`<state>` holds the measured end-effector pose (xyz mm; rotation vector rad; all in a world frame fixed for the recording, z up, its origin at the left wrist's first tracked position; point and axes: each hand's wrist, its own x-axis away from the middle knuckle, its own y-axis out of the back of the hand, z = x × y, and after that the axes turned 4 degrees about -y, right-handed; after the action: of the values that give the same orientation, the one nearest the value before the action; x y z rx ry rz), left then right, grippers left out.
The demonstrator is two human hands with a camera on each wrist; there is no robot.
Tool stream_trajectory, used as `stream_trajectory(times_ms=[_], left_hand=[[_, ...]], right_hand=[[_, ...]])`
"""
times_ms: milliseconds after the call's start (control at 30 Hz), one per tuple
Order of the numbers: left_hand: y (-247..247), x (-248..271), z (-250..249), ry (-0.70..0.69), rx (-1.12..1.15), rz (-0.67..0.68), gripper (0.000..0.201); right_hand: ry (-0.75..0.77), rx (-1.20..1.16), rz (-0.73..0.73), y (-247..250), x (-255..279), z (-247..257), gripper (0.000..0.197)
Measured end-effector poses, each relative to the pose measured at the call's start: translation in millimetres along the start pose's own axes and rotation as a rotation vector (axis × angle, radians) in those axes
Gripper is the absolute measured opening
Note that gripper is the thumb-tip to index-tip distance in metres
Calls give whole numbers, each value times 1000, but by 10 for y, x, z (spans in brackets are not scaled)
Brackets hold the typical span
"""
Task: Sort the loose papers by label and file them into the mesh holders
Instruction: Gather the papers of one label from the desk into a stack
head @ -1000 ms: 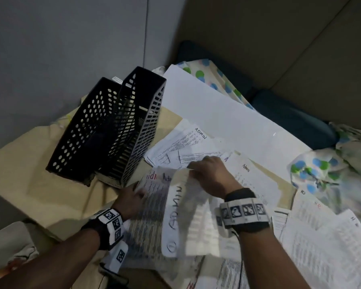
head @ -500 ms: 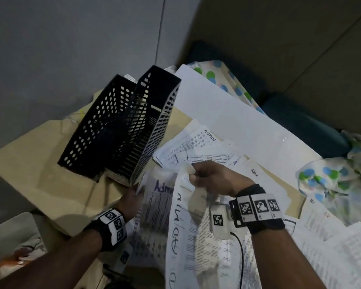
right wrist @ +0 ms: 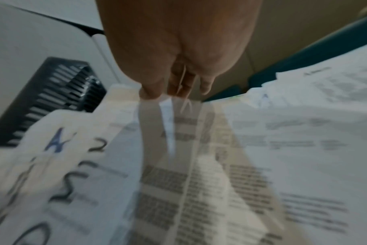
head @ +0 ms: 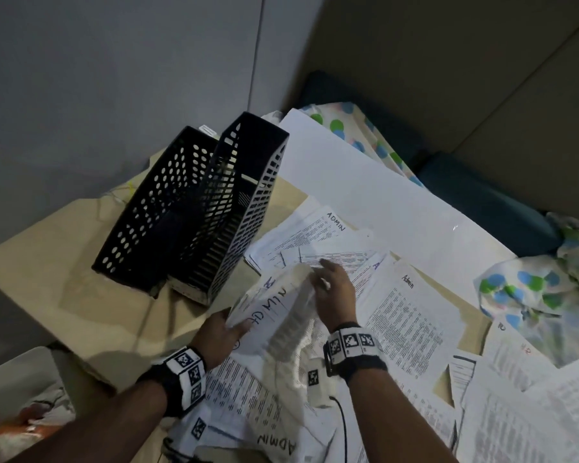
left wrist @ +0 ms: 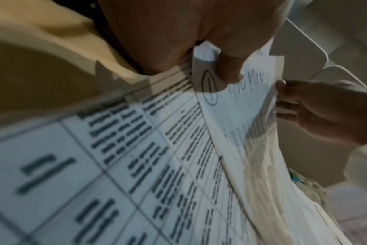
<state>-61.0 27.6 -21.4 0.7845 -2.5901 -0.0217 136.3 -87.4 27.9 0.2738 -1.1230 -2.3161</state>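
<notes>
1. The left hand [head: 218, 335] is pinching the near corner of a raised sheet marked ADMIN [head: 274, 312], its thumb [left wrist: 228, 66] pressing down on the paper's face beside a circled number.
2. The right hand [head: 335, 295] is gripping the far edge of that same sheet, fingers [right wrist: 151, 89] curling down over the paper; the sheet is bowing upward between the two hands.
3. Under the hands, loose papers [head: 411, 315] are lying in an overlapping spread, several showing handwritten "Admin" labels at their corners.
4. Just beyond the left hand, two black mesh holders [head: 198, 208] are standing side by side on the tan tabletop [head: 47, 262], touching each other and tilting away in this view.
5. Past the papers, a large blank white sheet [head: 365, 185] is lying flat, with polka-dot cloth [head: 522, 289] bunching at the right.
</notes>
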Motion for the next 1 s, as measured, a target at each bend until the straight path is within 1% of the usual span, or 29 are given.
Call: stream_trajectory(times_ms=[67, 100, 133, 167, 233, 267, 300, 367, 400, 433, 500, 533, 567, 633, 667, 733, 800, 833, 867, 900, 933, 967, 1000], left_hand=[[6, 20, -7, 10, -13, -12, 12], [13, 42, -36, 17, -19, -25, 13], [14, 40, -37, 26, -39, -35, 14], [18, 42, -31, 36, -34, -52, 14], [29, 17, 6, 83, -45, -80, 7], [38, 3, 17, 117, -70, -96, 11], [37, 0, 1, 139, -84, -105, 18], [-3, -29, -5, 143, -56, -97, 21], [-14, -46, 16, 150, -65, -73, 22], [-30, -53, 31, 148, -77, -52, 27], [-49, -56, 83, 163, -117, -12, 47], [-55, -48, 79, 162, -154, 9, 52], [-66, -54, 105, 137, -188, 15, 50], [-66, -53, 119, 124, -186, -3, 38], [-53, -39, 98, 134, -199, -22, 37], [-18, -70, 188, 163, -237, -72, 52], [10, -87, 231, 179, -239, -84, 63], [10, -66, 191, 184, -242, -90, 63], [11, -71, 193, 194, -253, -86, 61], [2, -74, 199, 180, -266, -67, 58], [-8, -68, 165, 179, -294, -27, 51], [-26, -54, 122, 148, -301, 2, 42], [-43, -61, 123, 122, -280, 36, 33]], right_hand=[[-155, -158, -135, 81, 8, -159, 18], [-242, -227, -176, 144, 22, -246, 18], [-307, -261, -178, 208, 49, -319, 19], [-348, -269, -130, 254, 83, -369, 21], [-360, -213, 49, 269, 169, -408, 29], [-331, -155, 115, 243, 199, -417, 27], [-299, -102, 130, 206, 221, -437, 22], [-303, -81, 45, 178, 237, -487, 17], [-335, -131, -18, 189, 233, -508, 18], [-362, -194, -69, 207, 224, -540, 20], [-372, -307, -91, 258, 206, -568, 24], [-368, -327, -73, 273, 194, -582, 25], [-364, -316, -50, 285, 179, -599, 27], [-381, -239, -41, 323, 173, -617, 32], [-419, -200, -59, 347, 187, -639, 35], [-533, -170, -110, 406, 232, -715, 39], [-672, -218, -126, 404, 284, -828, 43], [-701, -242, -103, 370, 305, -885, 46], [-702, -261, -45, 331, 328, -918, 44], [-674, -249, 21, 307, 351, -895, 33], [-637, -239, 69, 271, 354, -874, 14], [-600, -260, 113, 250, 362, -801, 5], [-574, -294, 137, 217, 356, -763, 18]])
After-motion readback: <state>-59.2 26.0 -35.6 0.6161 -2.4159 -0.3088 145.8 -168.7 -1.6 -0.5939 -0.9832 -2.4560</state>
